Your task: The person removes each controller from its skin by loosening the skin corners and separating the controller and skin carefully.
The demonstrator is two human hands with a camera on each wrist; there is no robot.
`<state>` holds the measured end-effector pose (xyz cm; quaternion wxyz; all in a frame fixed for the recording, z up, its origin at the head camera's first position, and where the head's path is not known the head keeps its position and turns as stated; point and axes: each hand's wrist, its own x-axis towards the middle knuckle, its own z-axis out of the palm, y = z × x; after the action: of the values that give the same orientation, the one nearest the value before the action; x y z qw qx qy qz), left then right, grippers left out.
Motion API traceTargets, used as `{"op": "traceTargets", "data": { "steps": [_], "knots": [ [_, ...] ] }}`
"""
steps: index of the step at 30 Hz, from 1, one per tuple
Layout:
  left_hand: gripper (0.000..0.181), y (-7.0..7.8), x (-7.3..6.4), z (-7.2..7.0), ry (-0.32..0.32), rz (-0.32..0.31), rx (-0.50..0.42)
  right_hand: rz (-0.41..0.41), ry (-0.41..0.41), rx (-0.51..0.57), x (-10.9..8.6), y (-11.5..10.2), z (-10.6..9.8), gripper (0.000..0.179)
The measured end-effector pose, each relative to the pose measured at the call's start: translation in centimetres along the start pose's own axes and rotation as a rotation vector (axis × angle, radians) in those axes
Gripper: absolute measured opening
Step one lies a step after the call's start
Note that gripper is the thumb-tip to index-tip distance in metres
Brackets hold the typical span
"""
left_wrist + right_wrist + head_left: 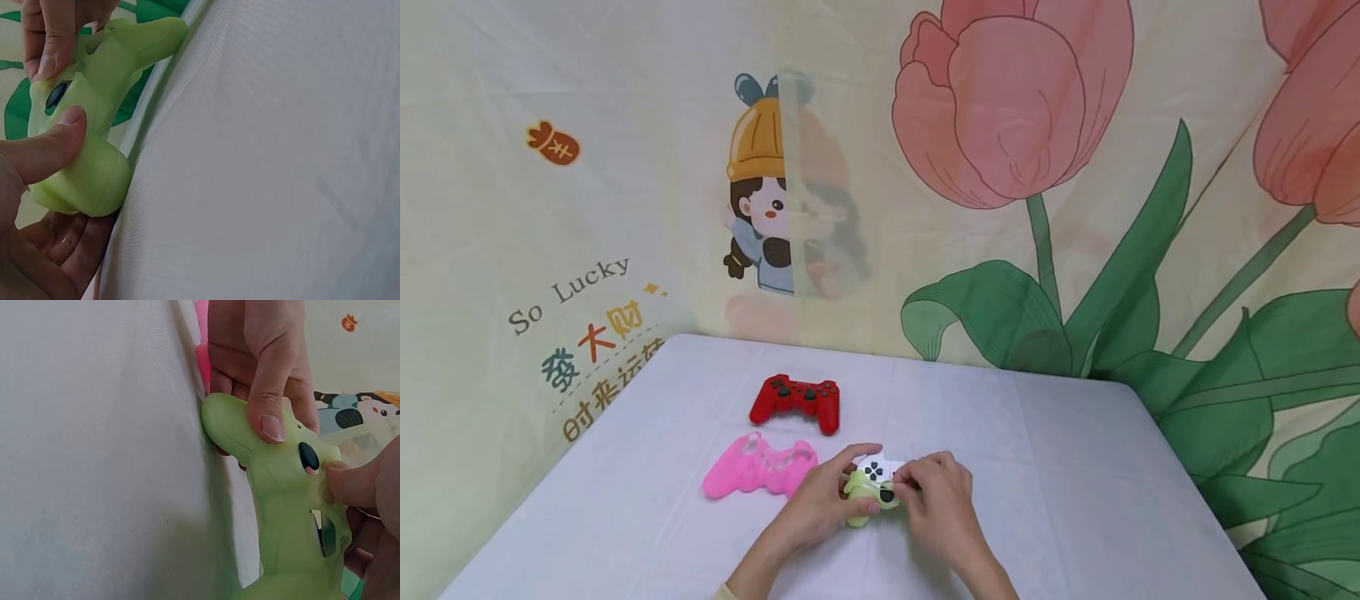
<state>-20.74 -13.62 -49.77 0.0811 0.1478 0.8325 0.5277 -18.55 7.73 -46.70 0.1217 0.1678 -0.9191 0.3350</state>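
Note:
A white game controller (892,465) is partly inside a light green silicone sleeve (103,106), low over the front middle of the table. My left hand (820,504) grips the sleeved left handle, thumb on top and fingers underneath. With thumb and fingers, my right hand (942,504) pinches the upper edge of the sleeve near its middle. In the right wrist view a black thumbstick (308,456) pokes through one sleeve opening, while another opening is stretched near the right fingers. The directional buttons (873,471) lie uncovered in the head view.
Left of my hands lies a pink silicone sleeve (737,475) on the white-covered table (1060,500). Behind it rests a red controller (797,395) with dark thumbsticks. A printed curtain (865,317) with tulips hangs along the table's back edge.

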Motion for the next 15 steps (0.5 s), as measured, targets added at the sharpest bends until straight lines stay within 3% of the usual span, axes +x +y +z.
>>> {"op": "traceTargets", "data": {
  "steps": [6,15],
  "knots": [
    [0.077,0.1,-0.2,-0.1,-0.005,0.0,-0.017,-0.046,-0.022,-0.001,-0.4,0.2,-0.2,0.014],
    [0.077,0.2,-0.1,-0.1,0.001,0.017,-0.018,-0.153,0.033,-0.051,-1.1,0.4,-0.4,0.016]
  ]
}}
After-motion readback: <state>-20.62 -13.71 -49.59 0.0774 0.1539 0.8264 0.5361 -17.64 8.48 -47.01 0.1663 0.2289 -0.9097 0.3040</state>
